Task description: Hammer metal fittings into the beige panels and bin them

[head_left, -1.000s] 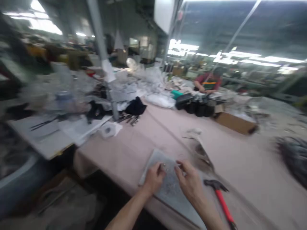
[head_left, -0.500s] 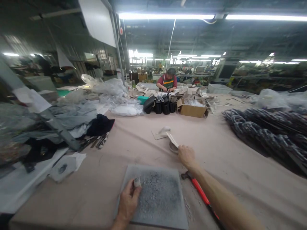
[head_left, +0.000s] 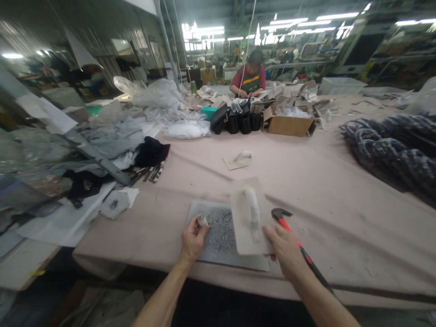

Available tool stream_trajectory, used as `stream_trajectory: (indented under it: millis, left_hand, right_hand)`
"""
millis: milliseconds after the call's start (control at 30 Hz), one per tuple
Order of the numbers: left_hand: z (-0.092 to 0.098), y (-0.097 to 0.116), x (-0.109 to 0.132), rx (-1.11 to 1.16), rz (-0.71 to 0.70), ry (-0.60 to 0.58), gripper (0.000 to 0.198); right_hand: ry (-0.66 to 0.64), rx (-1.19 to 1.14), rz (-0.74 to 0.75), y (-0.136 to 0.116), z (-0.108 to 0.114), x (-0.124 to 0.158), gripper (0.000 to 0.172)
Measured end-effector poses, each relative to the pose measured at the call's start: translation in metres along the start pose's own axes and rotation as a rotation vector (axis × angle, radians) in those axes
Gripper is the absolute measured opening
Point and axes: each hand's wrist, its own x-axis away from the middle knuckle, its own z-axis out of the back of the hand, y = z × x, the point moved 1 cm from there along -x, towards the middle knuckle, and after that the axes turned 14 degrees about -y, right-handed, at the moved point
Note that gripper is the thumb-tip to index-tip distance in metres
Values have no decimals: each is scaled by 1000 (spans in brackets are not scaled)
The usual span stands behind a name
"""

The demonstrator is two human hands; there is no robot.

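In the head view my left hand [head_left: 194, 238] pinches a small whitish cylinder [head_left: 202, 220] over the left part of a dark, pitted square slab [head_left: 218, 236]. My right hand [head_left: 284, 247] grips the lower right edge of a flat beige panel [head_left: 243, 238]. A white, plastic-wrapped handle-like piece [head_left: 251, 204] lies on that panel, which is tilted and hides the slab's right part. Beside my right forearm rests a claw hammer [head_left: 284, 222] with a red and black handle, partly covered by the hand and arm.
Farther in lies another beige panel [head_left: 238, 162] with a wrapped piece on it. Black bags [head_left: 238, 120] and a cardboard box [head_left: 289, 125] stand at the back, where a person [head_left: 250, 77] works. Wrapped dark bundles [head_left: 381, 145] lie right; plastic [head_left: 150, 104] heaps left.
My right hand has drawn the beige panel from farther up the table back over the slab. My left hand still pinches the cylinder. The view has tipped downward.
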Motion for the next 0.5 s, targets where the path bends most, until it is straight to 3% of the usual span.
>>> stream_trajectory:
  millis: [100,200,367,500]
  left_hand:
    - [-1,7,0,55,16,4,46]
    - [-13,20,-8,74,2,-57,37]
    - [-61,35,-35,122,-16,-266,32]
    - [-90,24,-49,186,-41,-357,32]
  right_hand:
    - [-101,-226,-218,65,-48,46,43]
    - [-116,-288,-278,107,-73,61,50]
    - [-87,-288,-275,117,-73,55,50]
    - [-123,-229,-258,109,-68,58,49]
